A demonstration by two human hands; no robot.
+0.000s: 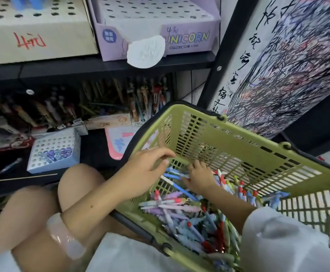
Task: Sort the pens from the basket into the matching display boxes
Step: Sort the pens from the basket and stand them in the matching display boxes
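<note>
While the left hand point(146, 169) hangs over the near left rim of the green basket point(238, 138), fingers loosely curled and holding nothing, the right hand point(200, 178) reaches down inside, fingers bent onto a blue pen point(176, 176); whether it truly pinches it I cannot tell. Loose pens point(191, 218) crowd the basket floor toward its near corner. A blue display box point(54, 152) stands on the lower shelf, left of the basket and well apart.

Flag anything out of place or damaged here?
Two things. The purple box on the upper shelf has a torn front, with a white paper piece hanging over the edge. A loose pen lies on the dark shelf left of the blue box, outside any box.
</note>
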